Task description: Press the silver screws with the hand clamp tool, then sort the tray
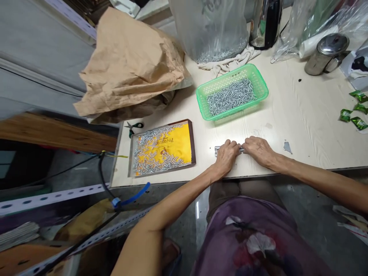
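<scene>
Close to the table's front edge, my left hand (227, 156) is closed over a small grey metal piece (216, 151), whose left end sticks out past the fingers. My right hand (258, 150) is beside it, fingers curled and pressed together at the right end of the same metal piece. Whether the right fingers also hold something small is hidden. Behind both hands stands a green plastic basket (232, 113) with many small shiny metal pins in it. Left of them lies a shallow tray (193, 147) with a yellow bottom and similar pins scattered over it.
A crumpled brown paper bag (135, 65) fills the back left, with scissors (134, 125) below it. At the back are a clear plastic bag (212, 30), a white cloth (232, 63) and a kettle (266, 23). A metal mug (326, 53) and green wrapped packets (359, 122) are at right.
</scene>
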Motion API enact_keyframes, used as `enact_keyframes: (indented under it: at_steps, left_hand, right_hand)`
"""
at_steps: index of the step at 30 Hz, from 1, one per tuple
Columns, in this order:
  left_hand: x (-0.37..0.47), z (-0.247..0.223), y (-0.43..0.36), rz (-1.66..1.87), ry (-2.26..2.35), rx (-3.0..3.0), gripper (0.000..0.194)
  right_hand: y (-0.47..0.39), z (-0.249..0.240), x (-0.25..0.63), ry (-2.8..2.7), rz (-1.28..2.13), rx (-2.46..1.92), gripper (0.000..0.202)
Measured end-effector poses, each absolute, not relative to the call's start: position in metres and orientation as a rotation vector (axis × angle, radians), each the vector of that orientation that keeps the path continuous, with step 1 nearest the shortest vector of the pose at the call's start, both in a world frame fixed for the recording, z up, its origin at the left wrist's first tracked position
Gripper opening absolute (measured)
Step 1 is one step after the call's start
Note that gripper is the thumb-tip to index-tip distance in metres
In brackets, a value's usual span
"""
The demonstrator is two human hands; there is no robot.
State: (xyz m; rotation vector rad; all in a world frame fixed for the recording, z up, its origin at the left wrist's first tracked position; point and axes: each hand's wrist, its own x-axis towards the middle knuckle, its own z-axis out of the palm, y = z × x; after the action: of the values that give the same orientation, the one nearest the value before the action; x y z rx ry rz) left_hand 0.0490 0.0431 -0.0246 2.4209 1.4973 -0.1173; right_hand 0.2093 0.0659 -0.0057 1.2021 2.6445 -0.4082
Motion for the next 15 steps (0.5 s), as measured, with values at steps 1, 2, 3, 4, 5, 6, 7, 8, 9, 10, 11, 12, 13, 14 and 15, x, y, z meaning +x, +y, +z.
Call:
enact_keyframes:
  at_steps: [1,2,3,4,5,6,7,8,9,10,11,12,13,14,15]
  left_hand:
    - [0.048,-0.025,0.045,-0.103,1.498,2.418,0.012]
    - [0.047,-0.027,0.046,-0.081,1.501,2.418,0.014]
    - [0.046,-0.029,0.046,-0.05,1.511,2.419,0.018]
    - [0.045,-0.032,0.046,-0.005,1.526,2.423,0.023]
    - [0.044,-0.036,0.044,0.055,1.543,2.432,0.029]
    - [0.044,-0.04,0.04,0.129,1.556,2.444,0.032]
    - [0.045,-0.045,0.035,0.211,1.558,2.458,0.034]
    - [0.046,-0.051,0.029,0.295,1.549,2.474,0.034]
    - [0.049,-0.057,0.021,0.372,1.528,2.486,0.034]
    - [0.052,-0.062,0.013,0.436,1.498,2.493,0.035]
    - [0.055,-0.067,0.006,0.485,1.467,2.492,0.036]
    - [0.059,-0.071,-0.001,0.52,1.44,2.485,0.036]
    - [0.062,-0.074,-0.007,0.543,1.42,2.474,0.036]
    - [0.065,-0.076,-0.011,0.555,1.405,2.461,0.037]
    - [0.067,-0.077,-0.013,0.561,1.397,2.449,0.037]
  right_hand:
    - [0.067,-0.005,0.21,2.641,-0.398,1.214,0.019]
    - [0.069,-0.005,0.211,2.65,-0.385,1.226,0.017]
    - [0.071,-0.004,0.212,2.673,-0.376,1.23,0.015]
    - [0.075,-0.003,0.215,2.709,-0.373,1.222,0.019]
    - [0.079,-0.003,0.218,2.749,-0.379,1.201,0.028]
    - [0.083,-0.003,0.221,2.784,-0.398,1.168,0.038]
    - [0.088,-0.004,0.224,2.808,-0.43,1.129,0.046]
    - [0.092,-0.005,0.227,2.823,-0.467,1.093,0.049]
    - [0.096,-0.007,0.23,2.833,-0.498,1.07,0.047]
    - [0.1,-0.009,0.231,2.842,-0.511,1.067,0.043]
    - [0.104,-0.011,0.231,2.848,-0.498,1.084,0.036]
    - [0.107,-0.013,0.231,2.846,-0.457,1.123,0.029]
    - [0.111,-0.015,0.229,2.837,-0.399,1.172,0.025]
    - [0.115,-0.016,0.226,2.821,-0.338,1.222,0.024]
    - [0.118,-0.017,0.222,2.798,-0.283,1.269,0.023]
